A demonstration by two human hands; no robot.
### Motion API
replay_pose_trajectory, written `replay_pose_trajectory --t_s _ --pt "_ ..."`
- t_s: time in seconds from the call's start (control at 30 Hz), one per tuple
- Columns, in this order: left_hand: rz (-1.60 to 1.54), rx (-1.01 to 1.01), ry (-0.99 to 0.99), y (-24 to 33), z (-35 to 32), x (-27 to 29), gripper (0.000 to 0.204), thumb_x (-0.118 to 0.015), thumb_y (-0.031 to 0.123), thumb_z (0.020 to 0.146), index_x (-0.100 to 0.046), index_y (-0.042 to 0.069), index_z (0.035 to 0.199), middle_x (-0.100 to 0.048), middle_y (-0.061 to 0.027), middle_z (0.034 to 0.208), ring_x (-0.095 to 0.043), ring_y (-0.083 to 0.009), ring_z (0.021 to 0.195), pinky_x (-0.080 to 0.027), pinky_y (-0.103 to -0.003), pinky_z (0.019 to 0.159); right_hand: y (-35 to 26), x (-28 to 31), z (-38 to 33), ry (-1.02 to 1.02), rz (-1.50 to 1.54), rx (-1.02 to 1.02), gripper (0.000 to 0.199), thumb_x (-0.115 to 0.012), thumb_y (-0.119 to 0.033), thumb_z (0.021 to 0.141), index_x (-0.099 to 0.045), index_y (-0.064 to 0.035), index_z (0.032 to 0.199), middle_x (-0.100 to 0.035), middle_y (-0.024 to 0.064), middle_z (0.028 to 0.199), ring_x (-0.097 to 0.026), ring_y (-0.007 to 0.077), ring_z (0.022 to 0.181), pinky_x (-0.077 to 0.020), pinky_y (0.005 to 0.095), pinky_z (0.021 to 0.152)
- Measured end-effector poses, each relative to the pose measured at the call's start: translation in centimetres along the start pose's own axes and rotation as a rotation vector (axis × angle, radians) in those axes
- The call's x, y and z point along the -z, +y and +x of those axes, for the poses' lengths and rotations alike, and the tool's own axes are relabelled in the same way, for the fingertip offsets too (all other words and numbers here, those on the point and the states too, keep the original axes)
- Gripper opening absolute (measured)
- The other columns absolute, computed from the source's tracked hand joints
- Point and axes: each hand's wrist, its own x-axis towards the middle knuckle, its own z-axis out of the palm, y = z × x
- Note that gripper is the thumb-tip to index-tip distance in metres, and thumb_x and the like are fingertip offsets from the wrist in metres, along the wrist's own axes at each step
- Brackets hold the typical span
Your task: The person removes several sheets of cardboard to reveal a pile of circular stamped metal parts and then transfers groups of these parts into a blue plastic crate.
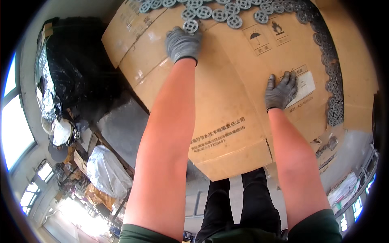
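A flattened brown cardboard sheet (227, 89) lies before me as a work surface. Grey round plastic discs (204, 12) with spoke-like cutouts stand in rows along its far side. My left hand (183, 43), in a grey work glove, has its fingers curled at the near edge of these rows. A single grey disc (190, 26) sits at its fingertips and appears pinched there. My right hand (281, 90), gloved too, rests flat on the cardboard with fingers spread, partly over a white label (303, 88). Nothing shows in it.
More discs (333, 93) line the right edge of the cardboard. Black plastic sheeting (77, 60) covers a bulky pile at the left. Nearer on that side is a cluttered shelf with a whitish plastic bag (107, 170). White sacks (343, 190) lie at the lower right.
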Motion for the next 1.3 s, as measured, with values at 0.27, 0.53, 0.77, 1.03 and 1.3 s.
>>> replay_pose_trajectory --t_s 0.27,0.53,0.77,1.03,1.3 --pt "0.111 -0.18 0.138 -2.1 -2.7 -1.5 0.062 -0.081 0.056 0.082 -0.066 0.008 0.118 -0.063 -0.0202 0.117 -0.063 -0.0392 0.113 -0.056 -0.05 0.094 0.2 -0.1 0.2 -0.032 -0.065 0.007 0.074 -0.052 -0.06 0.1 -0.048 -0.0065 0.151 -0.039 0.0135 0.163 -0.033 0.0354 0.151 -0.025 0.0547 0.124" --pt "-0.021 -0.046 -0.027 -0.4 -1.3 0.1 0.061 -0.081 0.052 0.078 -0.069 0.005 0.115 -0.069 -0.0203 0.121 -0.07 -0.0353 0.111 -0.057 -0.044 0.094 0.0 0.5 0.3 -0.044 -0.053 -0.029 0.075 -0.052 -0.06 0.1 -0.048 -0.006 0.152 -0.039 0.0147 0.163 -0.034 0.0379 0.15 -0.0266 0.0537 0.124" --pt "-0.869 0.133 -0.552 -3.3 -5.6 1.4 0.032 -0.075 0.035 0.091 -0.067 0.005 0.098 -0.074 -0.0183 0.1 -0.073 -0.0249 0.09 -0.058 -0.04 0.074 2.4 -1.9 0.6 0.039 -0.068 0.053 0.075 -0.054 -0.062 0.099 -0.05 -0.0081 0.15 -0.043 0.0144 0.161 -0.037 0.0358 0.149 -0.029 0.0518 0.122" --pt "-1.848 0.805 -0.804 -21.9 -33.9 -0.2 0.026 -0.064 0.035 0.102 -0.059 0.012 0.111 -0.06 0.0016 0.083 -0.061 -0.0111 0.07 -0.051 -0.029 0.057 2.7 -3.0 1.0 0.036 -0.187 -0.033 0.077 -0.045 -0.069 0.101 -0.048 -0.0129 0.153 -0.041 0.0101 0.163 -0.036 0.0324 0.151 -0.0311 0.0517 0.12" --pt "-1.544 1.306 0.006 -48.9 -47.6 5.9 0.022 -0.073 0.038 0.094 -0.065 0.018 0.094 -0.062 -0.0003 0.071 -0.059 -0.018 0.052 -0.048 -0.032 0.045 2.5 -3.6 1.4 0.02 -0.178 -0.026 0.078 -0.041 -0.071 0.102 -0.044 -0.0156 0.156 -0.036 0.0095 0.166 -0.032 0.0309 0.153 -0.0292 0.0523 0.122"
